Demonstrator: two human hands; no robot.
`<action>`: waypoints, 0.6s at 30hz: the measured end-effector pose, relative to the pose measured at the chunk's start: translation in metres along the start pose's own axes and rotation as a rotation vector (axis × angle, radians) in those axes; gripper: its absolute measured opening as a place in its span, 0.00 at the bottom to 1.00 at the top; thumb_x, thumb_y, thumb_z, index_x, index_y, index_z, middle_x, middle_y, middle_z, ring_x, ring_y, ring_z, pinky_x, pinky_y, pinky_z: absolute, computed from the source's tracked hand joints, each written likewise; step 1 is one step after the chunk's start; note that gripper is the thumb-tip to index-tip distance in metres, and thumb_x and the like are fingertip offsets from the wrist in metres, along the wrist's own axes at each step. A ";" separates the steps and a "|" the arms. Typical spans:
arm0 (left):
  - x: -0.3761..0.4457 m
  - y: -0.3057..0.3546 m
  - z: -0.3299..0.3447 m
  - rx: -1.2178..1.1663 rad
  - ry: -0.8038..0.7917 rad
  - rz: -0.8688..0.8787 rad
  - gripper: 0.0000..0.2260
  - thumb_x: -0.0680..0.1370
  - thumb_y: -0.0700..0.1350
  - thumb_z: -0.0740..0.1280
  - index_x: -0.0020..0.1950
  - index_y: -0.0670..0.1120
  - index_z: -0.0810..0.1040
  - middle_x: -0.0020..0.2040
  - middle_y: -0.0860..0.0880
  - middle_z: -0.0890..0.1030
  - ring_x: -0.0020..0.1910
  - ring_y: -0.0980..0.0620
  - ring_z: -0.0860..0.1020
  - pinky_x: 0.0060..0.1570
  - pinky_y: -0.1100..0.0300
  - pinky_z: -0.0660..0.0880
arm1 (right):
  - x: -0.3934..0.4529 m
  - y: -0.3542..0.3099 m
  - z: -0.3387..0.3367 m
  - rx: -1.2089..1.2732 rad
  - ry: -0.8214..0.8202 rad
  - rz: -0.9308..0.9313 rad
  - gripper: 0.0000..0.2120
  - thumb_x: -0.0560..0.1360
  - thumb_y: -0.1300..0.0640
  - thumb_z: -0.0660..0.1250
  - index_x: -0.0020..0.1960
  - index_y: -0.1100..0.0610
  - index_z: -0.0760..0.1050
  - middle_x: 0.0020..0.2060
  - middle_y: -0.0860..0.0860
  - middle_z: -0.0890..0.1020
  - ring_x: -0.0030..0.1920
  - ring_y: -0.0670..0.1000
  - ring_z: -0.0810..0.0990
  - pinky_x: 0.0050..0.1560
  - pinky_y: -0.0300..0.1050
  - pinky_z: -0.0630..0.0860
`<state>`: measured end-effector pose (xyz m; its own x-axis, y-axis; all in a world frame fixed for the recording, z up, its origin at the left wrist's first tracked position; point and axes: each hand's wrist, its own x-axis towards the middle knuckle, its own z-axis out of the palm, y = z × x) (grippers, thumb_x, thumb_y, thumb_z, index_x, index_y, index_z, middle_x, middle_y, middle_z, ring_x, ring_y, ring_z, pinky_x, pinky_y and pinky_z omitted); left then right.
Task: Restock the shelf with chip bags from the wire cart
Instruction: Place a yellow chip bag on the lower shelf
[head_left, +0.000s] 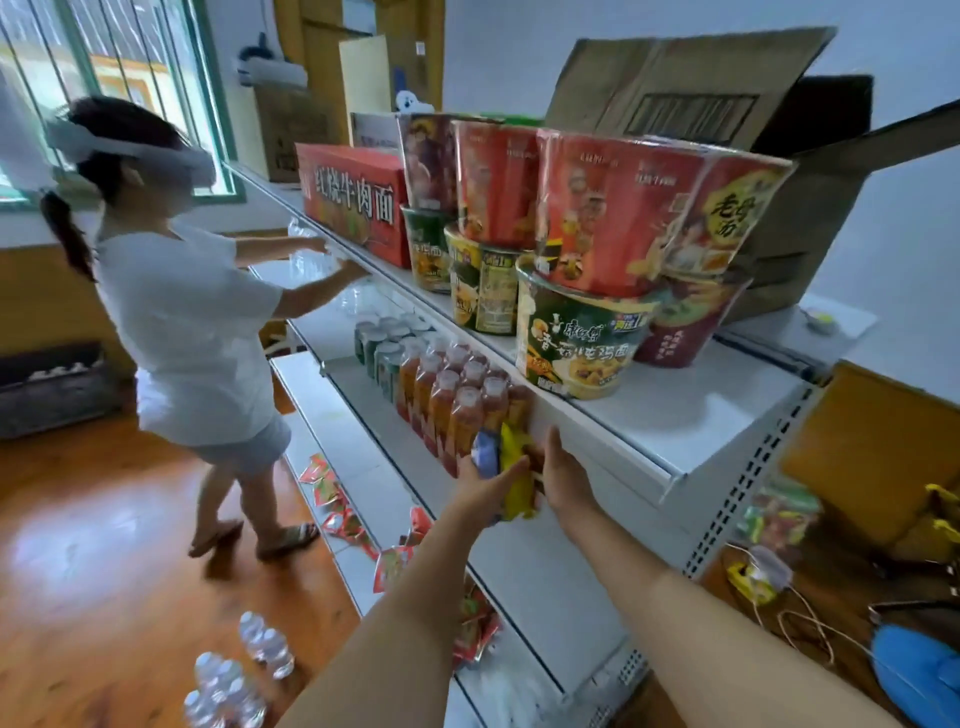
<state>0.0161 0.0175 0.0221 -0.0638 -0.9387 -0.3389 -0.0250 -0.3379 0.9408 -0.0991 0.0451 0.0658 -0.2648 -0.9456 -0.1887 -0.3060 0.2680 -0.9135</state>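
Observation:
Both my hands reach under the top shelf board (613, 441) of a white shelf unit. Between them I press a yellow chip bag (517, 480) and a blue-purple chip bag (485, 452), held upright on the second shelf, right of the red bottles (457, 405). My left hand (480, 491) grips the bags from the left. My right hand (563, 478) lies flat against their right side. The bags' far ends are hidden under the shelf board. No wire cart shows in this view.
Noodle bowls (582, 332) and a red carton (353, 200) fill the top shelf, with an open cardboard box (727, 104) behind. Another person (192, 322) works at the shelf to the left. Water bottles (244, 675) stand on the wooden floor. Red snack packets (363, 530) lie on lower shelves.

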 end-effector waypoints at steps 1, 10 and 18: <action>-0.004 0.000 -0.005 0.029 0.010 0.029 0.50 0.57 0.66 0.78 0.72 0.47 0.64 0.62 0.45 0.76 0.56 0.44 0.79 0.42 0.54 0.82 | -0.003 0.001 -0.004 0.062 -0.026 -0.009 0.42 0.72 0.25 0.43 0.60 0.53 0.80 0.57 0.57 0.83 0.58 0.57 0.81 0.64 0.55 0.75; -0.089 0.058 -0.072 0.529 -0.124 0.198 0.38 0.64 0.51 0.76 0.70 0.46 0.64 0.63 0.43 0.75 0.58 0.44 0.77 0.50 0.51 0.81 | -0.105 -0.050 -0.031 0.092 -0.212 -0.079 0.12 0.82 0.59 0.56 0.59 0.59 0.75 0.55 0.58 0.80 0.52 0.53 0.80 0.58 0.50 0.78; -0.193 0.104 -0.097 0.835 -0.573 0.173 0.17 0.73 0.49 0.73 0.60 0.52 0.75 0.55 0.50 0.82 0.50 0.52 0.82 0.53 0.53 0.81 | -0.193 -0.063 -0.054 -0.414 -0.249 -0.276 0.39 0.72 0.49 0.73 0.76 0.51 0.57 0.72 0.48 0.66 0.69 0.49 0.69 0.64 0.36 0.65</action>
<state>0.1225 0.1573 0.1853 -0.5934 -0.7224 -0.3551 -0.6425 0.1594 0.7495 -0.0781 0.2205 0.1789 0.0849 -0.9925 -0.0874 -0.6802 0.0064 -0.7330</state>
